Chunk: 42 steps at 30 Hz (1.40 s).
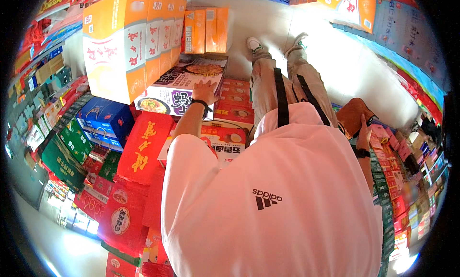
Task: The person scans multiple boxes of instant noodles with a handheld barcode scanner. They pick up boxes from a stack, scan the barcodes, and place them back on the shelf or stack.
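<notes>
My left hand (205, 92) lies with spread fingers on a white and purple carton (179, 88) printed with pictures of food bowls. A dark band circles that wrist. At my right side, my right hand (365, 133) grips a brown, folded, soft-looking piece (353, 115); its exact kind I cannot make out. Tall orange and white drink cartons (136, 47) stand against the far left side of the carton under my left hand. Red cartons (235, 102) lie between that carton and my legs.
Smaller orange boxes (206, 30) stand on the floor farther ahead. Blue boxes (105, 119) and a red box (143, 147) are stacked at my left. Stacked goods (393, 181) line my right. Black straps (281, 97) hang over my trousers. Blue cartons (407, 33) are piled far right.
</notes>
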Each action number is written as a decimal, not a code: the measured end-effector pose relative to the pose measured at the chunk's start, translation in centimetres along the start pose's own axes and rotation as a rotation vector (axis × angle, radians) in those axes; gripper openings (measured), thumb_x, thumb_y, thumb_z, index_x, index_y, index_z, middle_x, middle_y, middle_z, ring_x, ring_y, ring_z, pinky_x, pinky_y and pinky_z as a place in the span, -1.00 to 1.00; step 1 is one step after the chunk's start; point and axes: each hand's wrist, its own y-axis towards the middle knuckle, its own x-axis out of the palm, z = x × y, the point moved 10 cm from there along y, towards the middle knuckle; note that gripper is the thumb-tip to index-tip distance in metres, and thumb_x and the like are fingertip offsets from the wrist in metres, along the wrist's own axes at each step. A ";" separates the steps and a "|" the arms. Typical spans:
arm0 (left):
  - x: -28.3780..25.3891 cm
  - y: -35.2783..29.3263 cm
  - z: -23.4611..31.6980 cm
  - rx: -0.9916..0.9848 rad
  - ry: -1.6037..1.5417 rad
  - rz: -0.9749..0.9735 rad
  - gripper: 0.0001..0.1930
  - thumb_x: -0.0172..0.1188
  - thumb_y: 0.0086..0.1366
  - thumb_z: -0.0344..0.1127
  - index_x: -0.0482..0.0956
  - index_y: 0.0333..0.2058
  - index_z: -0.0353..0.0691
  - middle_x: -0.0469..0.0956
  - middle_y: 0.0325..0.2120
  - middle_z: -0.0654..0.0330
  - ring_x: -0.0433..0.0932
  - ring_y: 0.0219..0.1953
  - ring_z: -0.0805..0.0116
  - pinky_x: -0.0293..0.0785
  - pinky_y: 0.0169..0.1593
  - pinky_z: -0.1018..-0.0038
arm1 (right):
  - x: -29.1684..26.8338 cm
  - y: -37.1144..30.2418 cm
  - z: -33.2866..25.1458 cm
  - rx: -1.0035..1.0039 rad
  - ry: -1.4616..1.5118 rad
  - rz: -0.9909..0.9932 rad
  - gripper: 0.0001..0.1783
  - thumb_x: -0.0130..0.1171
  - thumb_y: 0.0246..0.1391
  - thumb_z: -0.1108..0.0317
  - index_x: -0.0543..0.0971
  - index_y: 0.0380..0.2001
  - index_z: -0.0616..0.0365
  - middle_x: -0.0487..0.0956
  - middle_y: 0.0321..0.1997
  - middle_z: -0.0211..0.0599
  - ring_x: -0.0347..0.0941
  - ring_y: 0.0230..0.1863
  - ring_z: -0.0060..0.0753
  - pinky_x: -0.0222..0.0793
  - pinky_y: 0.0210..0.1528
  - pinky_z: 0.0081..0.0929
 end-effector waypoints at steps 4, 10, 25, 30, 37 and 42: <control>1.9 2.0 -0.5 -0.028 0.067 0.071 -0.09 0.27 0.16 0.42 0.27 0.42 0.22 0.26 0.42 0.29 0.15 0.47 0.02 0.05 0.46 -0.08 | -1.1 0.6 0.7 0.052 0.001 -0.040 -0.37 0.21 0.31 -0.03 0.60 0.08 0.43 0.65 0.02 -0.23 0.55 -0.04 -0.37 0.46 0.04 -0.34; 3.5 3.6 1.6 -0.161 0.089 0.252 -0.41 0.13 0.35 0.04 0.40 0.32 0.05 0.28 0.41 0.19 0.10 0.50 0.06 -0.09 0.49 -0.06 | -1.1 4.9 1.1 0.045 -0.189 -0.010 -0.44 0.32 0.20 -0.13 0.58 -0.48 0.23 0.49 -0.48 -0.46 0.37 -0.42 -0.51 0.35 -0.35 -0.35; -17.4 0.2 17.0 0.354 -0.740 0.578 -0.67 0.04 0.50 -0.17 0.61 0.08 -0.18 0.66 -0.01 -0.02 0.63 0.08 0.12 0.52 0.14 0.29 | 3.0 15.2 -2.6 -0.105 -0.046 -0.162 -0.17 0.19 0.25 -0.27 0.59 -0.06 0.53 0.69 -0.19 0.13 0.60 -0.16 -0.02 0.51 -0.13 -0.10; -23.3 -3.1 17.3 0.414 -0.928 0.734 -0.70 0.11 0.50 -0.18 0.60 0.04 -0.23 0.69 -0.07 0.04 0.67 0.00 0.13 0.55 0.07 0.35 | 1.9 16.2 -12.5 -0.270 -0.144 -0.117 -0.27 0.24 0.23 -0.18 0.62 -0.27 0.51 0.66 -0.35 0.24 0.64 -0.28 0.13 0.45 -0.29 -0.03; -47.8 -13.5 18.7 0.385 -0.890 0.933 -0.75 0.21 0.46 -0.33 0.61 0.05 -0.20 0.70 -0.11 0.09 0.65 -0.02 0.29 0.56 0.04 0.39 | 2.3 21.5 -37.8 -0.709 0.378 -0.213 -0.45 0.22 0.33 -0.04 0.59 -0.21 0.40 0.62 -0.33 -0.32 0.45 -0.29 -0.52 0.41 -0.21 -0.40; -60.2 -15.0 15.8 0.670 -0.988 1.043 -0.74 0.12 0.50 -0.34 0.57 0.10 -0.22 0.63 -0.05 0.21 0.56 0.03 0.41 0.47 0.15 0.46 | -3.5 12.2 -57.2 -0.835 0.529 -0.153 -0.59 0.20 0.38 0.08 0.51 -0.34 0.25 0.41 -0.43 -0.55 0.25 -0.38 -0.67 0.23 -0.35 -0.52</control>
